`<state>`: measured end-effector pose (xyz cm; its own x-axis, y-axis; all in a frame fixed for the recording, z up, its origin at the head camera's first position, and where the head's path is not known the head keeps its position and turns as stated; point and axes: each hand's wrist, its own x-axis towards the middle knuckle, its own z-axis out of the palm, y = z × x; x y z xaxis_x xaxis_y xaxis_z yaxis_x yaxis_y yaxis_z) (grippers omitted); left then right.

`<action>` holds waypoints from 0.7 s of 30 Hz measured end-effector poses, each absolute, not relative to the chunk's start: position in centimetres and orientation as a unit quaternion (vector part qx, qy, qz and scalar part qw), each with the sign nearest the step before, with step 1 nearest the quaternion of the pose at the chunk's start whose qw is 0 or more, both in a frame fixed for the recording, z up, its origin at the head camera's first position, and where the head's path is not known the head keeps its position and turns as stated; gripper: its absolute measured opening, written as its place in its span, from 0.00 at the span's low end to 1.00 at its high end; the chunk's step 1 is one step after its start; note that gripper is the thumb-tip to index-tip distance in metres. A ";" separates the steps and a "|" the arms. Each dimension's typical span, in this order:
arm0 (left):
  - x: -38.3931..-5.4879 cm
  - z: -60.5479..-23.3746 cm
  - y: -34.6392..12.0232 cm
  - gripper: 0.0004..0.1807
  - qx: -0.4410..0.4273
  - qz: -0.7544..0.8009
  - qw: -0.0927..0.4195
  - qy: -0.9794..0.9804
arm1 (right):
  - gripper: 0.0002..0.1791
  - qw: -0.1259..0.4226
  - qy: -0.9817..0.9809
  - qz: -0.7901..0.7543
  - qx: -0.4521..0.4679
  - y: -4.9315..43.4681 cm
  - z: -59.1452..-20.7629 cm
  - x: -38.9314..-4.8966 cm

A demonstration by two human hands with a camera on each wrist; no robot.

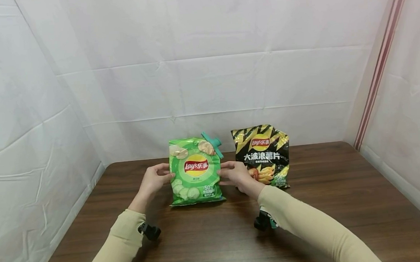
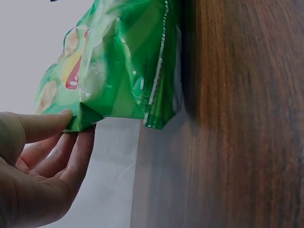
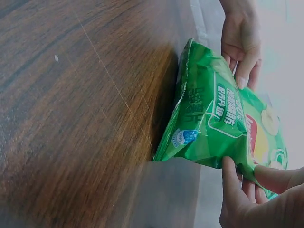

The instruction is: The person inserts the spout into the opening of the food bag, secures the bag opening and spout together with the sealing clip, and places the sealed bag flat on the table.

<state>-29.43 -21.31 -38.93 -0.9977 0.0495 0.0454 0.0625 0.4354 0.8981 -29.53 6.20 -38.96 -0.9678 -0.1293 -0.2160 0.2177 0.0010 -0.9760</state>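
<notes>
A green Lay's chip bag [image 1: 198,188] stands upright on the table, its front toward me. A teal bag clip [image 1: 213,143] sits at its top right corner. My left hand [image 1: 153,181] pinches the bag's left edge between thumb and fingers; the left wrist view shows the thumb on the front and the fingers behind. On the opposite side my right hand [image 1: 239,175] pinches the right edge, as the right wrist view also shows. The bag's bottom seam [image 3: 175,109] is at the tabletop.
Just right of the green bag, a black and yellow Lay's chip bag [image 1: 262,158] stands near the back edge, partly behind my right hand. White cloth walls [image 1: 207,83] rise behind and beside the brown wooden table [image 1: 202,243].
</notes>
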 end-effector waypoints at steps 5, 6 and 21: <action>-29.7 -39.1 -21.3 0.23 -0.012 -0.537 0.000 -0.843 | 0.19 0.118 0.687 -0.716 0.040 5.9 -39.2 -29.7; -29.7 -39.2 -21.4 0.23 -0.009 -0.538 0.000 -0.843 | 0.20 0.117 0.684 -0.719 0.043 5.8 -39.2 -29.7; -30.8 -40.1 -21.6 0.21 0.020 -0.536 -0.002 -0.844 | 0.24 0.115 0.668 -0.733 0.057 5.4 -40.0 -30.2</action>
<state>-30.77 -21.57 -40.11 -0.9992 -0.0324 -0.0245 -0.0359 0.4240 0.9049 -30.18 5.43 -40.04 -0.9670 -0.0929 -0.2372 0.2447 -0.0811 -0.9662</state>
